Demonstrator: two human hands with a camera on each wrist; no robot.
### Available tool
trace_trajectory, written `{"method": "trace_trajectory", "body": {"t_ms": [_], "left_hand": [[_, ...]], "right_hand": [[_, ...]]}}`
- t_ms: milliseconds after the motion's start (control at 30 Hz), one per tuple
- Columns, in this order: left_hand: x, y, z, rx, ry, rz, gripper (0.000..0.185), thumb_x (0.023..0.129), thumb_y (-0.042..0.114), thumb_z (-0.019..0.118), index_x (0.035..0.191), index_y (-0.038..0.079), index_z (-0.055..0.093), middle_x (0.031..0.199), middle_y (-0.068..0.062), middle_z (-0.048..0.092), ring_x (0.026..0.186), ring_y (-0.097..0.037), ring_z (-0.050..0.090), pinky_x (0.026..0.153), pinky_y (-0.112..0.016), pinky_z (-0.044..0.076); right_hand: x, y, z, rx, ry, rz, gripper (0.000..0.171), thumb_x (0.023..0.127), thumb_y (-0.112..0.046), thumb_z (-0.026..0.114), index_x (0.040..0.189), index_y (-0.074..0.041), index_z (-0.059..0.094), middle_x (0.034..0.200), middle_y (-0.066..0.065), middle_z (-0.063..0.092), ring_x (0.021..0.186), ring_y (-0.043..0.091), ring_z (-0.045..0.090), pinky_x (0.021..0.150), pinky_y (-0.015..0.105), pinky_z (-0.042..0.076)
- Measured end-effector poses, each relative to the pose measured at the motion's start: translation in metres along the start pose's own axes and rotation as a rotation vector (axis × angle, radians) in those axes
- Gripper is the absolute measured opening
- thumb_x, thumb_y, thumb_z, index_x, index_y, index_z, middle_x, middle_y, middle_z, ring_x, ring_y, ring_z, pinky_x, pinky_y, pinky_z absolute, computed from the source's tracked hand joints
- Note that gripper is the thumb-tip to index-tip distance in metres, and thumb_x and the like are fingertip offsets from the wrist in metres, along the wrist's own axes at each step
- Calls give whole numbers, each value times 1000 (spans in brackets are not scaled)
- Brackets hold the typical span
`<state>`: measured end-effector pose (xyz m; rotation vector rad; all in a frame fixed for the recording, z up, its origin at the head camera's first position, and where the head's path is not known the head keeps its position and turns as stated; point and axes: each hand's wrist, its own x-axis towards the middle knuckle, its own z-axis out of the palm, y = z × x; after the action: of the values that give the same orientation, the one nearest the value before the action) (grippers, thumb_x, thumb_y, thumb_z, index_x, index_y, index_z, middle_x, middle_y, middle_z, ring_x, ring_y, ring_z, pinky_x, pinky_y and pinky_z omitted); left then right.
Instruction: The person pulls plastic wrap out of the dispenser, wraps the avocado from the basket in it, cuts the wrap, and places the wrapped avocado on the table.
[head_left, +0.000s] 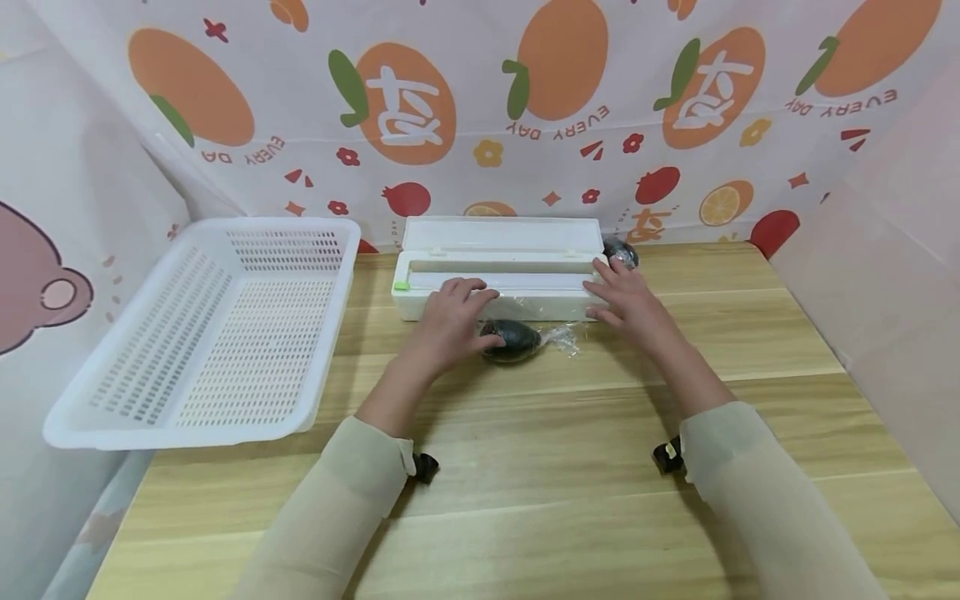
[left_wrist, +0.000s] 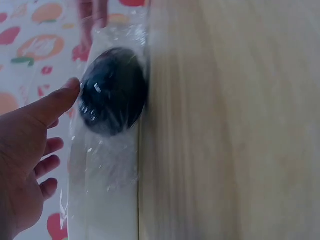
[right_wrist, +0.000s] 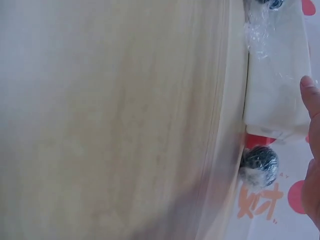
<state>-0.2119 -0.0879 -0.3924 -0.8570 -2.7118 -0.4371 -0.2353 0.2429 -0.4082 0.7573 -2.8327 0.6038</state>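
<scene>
While our left hand [head_left: 450, 321] rests open, thumb touching the wrapped avocado [head_left: 510, 340], film stays taut. Our right hand [head_left: 626, 300], fingers flat and holding nothing, steadies the wrap dispenser [head_left: 517, 254] just ahead of both.

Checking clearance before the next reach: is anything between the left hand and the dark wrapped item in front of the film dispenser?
Nothing visible. The left hand is right at the dark wrapped item, its thumb against the film covering it. The white dispenser sits just behind; the right hand rests at its right end.
</scene>
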Motion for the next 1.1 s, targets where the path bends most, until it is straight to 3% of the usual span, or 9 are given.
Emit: {"method": "trace_trajectory", "body": {"t_ms": [167,300,400,533,700,800,900,1000,1100], "left_hand": [[4,7,4,14,-41,25,77,76,51,81,139,15,53,137,-8,53,130,-31,43,90,-49,45],[6,9,2,-23,-37,47,76,75,46,84,138,16,54,135,-8,55,125,-29,48,83,-47,46],[7,9,2,-58,-47,70,76,74,42,85,137,14,55,134,-9,55,120,-30,51,86,-46,48],[8,10,3,-122,-94,66,80,73,39,87,141,13,52,138,-9,52,118,-32,51,99,-45,46],[10,11,3,-206,-181,23,87,73,35,88,147,14,46,147,-8,45,128,-33,47,108,-48,40],[9,12,3,-232,-204,1,86,74,33,87,147,13,46,143,-9,47,127,-30,46,108,-45,39],[8,13,3,-231,-199,-13,81,74,32,87,143,12,51,131,-9,53,118,-28,49,101,-41,44],[8,13,3,-224,-193,-16,72,74,33,87,137,11,58,117,-7,58,107,-26,50,92,-38,46],[7,13,3,-235,-190,-22,58,75,32,87,125,13,65,108,-5,60,101,-24,51,89,-37,46]], "right_hand": [[-10,-14,-2,29,78,-100,40,92,-18,69,131,-10,64,157,6,36,150,33,19,121,55,13],[-19,-27,-2,86,150,-176,30,90,-9,71,120,-8,71,144,6,55,143,31,36,114,51,33],[-24,-33,0,182,163,-178,22,88,-3,72,109,-8,75,122,6,70,122,26,58,98,42,51],[-29,-32,3,442,40,-62,17,89,3,68,100,-7,77,101,9,75,92,15,69,79,27,57],[-30,-25,6,683,-157,93,14,89,4,67,99,-1,75,108,15,73,96,7,69,83,22,56],[-30,-21,8,727,-254,157,18,87,-4,73,104,0,74,111,14,73,98,8,69,84,24,55],[-30,-21,9,755,-322,200,32,85,-14,77,114,-2,70,110,13,73,96,12,69,82,25,55],[-28,-23,9,773,-316,207,44,87,-18,76,125,-1,64,110,13,71,97,19,68,81,27,54],[-24,-28,9,720,-238,204,49,87,-27,76,129,-4,62,112,9,70,101,23,63,80,31,51]]}}
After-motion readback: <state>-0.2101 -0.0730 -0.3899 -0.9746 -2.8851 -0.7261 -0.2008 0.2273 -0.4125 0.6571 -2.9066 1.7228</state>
